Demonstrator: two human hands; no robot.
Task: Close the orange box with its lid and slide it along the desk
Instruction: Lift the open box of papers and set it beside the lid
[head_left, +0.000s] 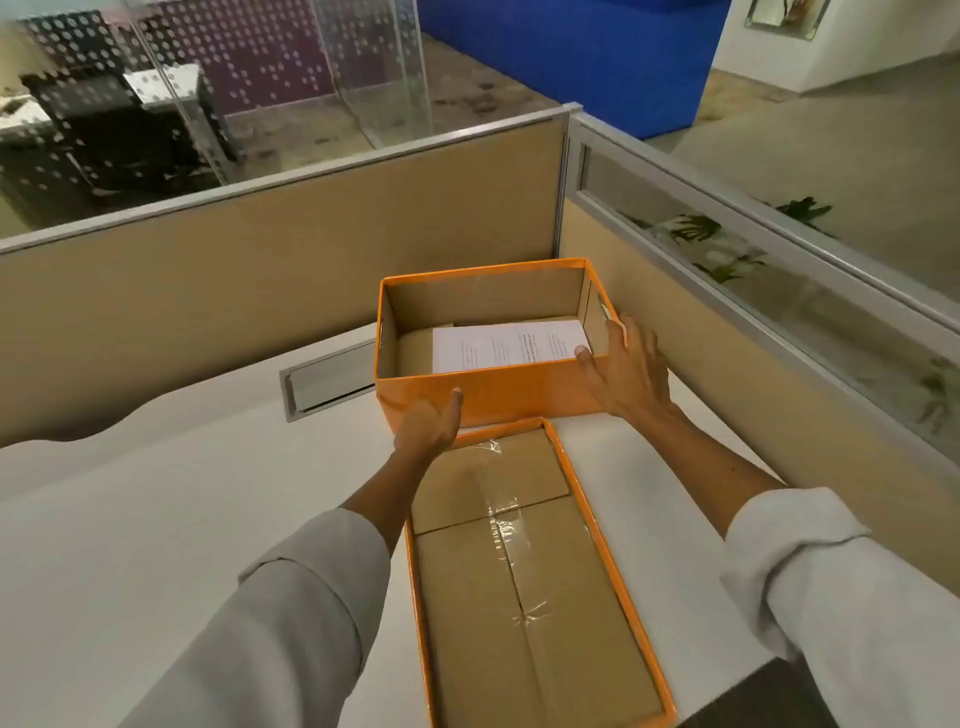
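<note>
The orange box (509, 392) stands open on the white desk near the corner of the partitions, with a white printed sheet (506, 345) lying inside. Its orange lid (592, 519) lies upside down on the desk just in front of the box, brown taped inside facing up. My left hand (428, 423) presses against the box's near wall, thumb up by the rim. My right hand (626, 371) grips the box's near right corner, thumb over the rim and fingers along the right wall.
Beige partition walls (260, 291) stand behind and to the right of the box. A metal cable hatch (327, 384) is set into the desk (156, 519) left of the box. The desk's front edge runs at the lower right.
</note>
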